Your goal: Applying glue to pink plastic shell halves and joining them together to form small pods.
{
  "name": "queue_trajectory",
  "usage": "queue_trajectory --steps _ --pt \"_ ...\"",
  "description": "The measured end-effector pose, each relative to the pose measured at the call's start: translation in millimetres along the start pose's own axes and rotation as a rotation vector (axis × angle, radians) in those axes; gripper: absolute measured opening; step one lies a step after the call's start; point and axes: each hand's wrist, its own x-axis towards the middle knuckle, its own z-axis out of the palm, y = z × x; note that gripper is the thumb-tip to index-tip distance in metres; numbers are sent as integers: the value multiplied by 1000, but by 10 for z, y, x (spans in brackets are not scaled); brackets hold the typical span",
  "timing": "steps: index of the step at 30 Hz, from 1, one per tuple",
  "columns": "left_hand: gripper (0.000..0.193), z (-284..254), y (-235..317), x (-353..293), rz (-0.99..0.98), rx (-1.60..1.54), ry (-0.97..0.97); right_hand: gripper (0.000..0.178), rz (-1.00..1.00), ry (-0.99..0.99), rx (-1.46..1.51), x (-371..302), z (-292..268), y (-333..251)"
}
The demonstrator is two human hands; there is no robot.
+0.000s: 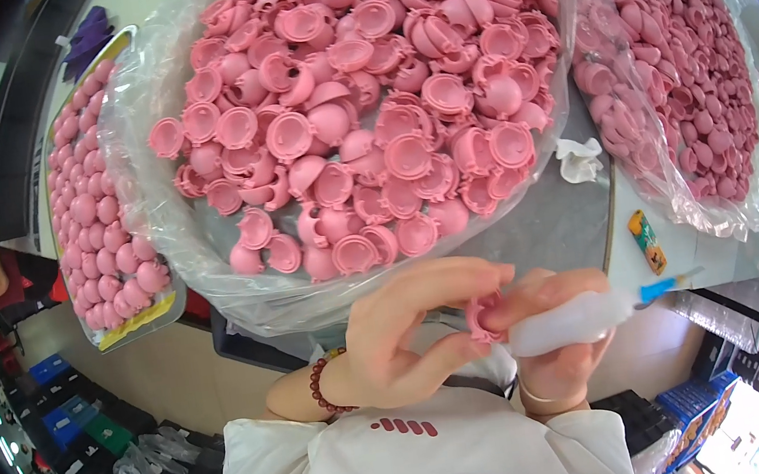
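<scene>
Nearest the camera, a white-clad torso (pixel 426 463) fills the lower edge, with both hands raised just above it.

Largest item: the clear plastic bag (pixel 158 207) spread open on the grey table (pixel 548 216), heaped with pink shell halves (pixel 353 98). A second bag of pink parts (pixel 681 67) lies to the right, and a tray of pink rounded parts (pixel 98 224) lies to the left.

Left hand (pixel 411 337): wrist carries a red bead bracelet (pixel 320 384). Thumb and fingers (pixel 447 281) curl around and pinch a single pink shell piece (pixel 482 317) at its left side.

Right hand (pixel 558 338): fingers wrap closed around a white squeeze bottle (pixel 565 323). Bottle long axis runs left to right; its blue nozzle (pixel 665 287) points right, away from the piece.

Key relation: the pink shell piece sits between the two hands, touching the left fingertips and the right fingertips, at the bottle's blunt left end. Both hands are equally close; the nozzle is the far end. The piece's open side cannot be told from this view.

Small items: a crumpled white tissue (pixel 578 158) and a small orange-green packet (pixel 648 242) lie on the table between the bags.
</scene>
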Motion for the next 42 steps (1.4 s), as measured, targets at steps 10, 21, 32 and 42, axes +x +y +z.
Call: queue_trajectory --steps 10,21,32,42 --pt "43 73 -57 -43 -183 -364 7 45 -100 221 -172 24 43 -61" --pt "42 19 -99 -34 -190 -538 -89 45 -517 8 -160 235 -323 -103" --pt "41 57 -51 -33 -197 -375 0 60 -717 -181 -446 210 -288 -142" --pt "43 50 -48 -23 -181 -329 -13 60 -727 -62 -397 207 -278 -79"
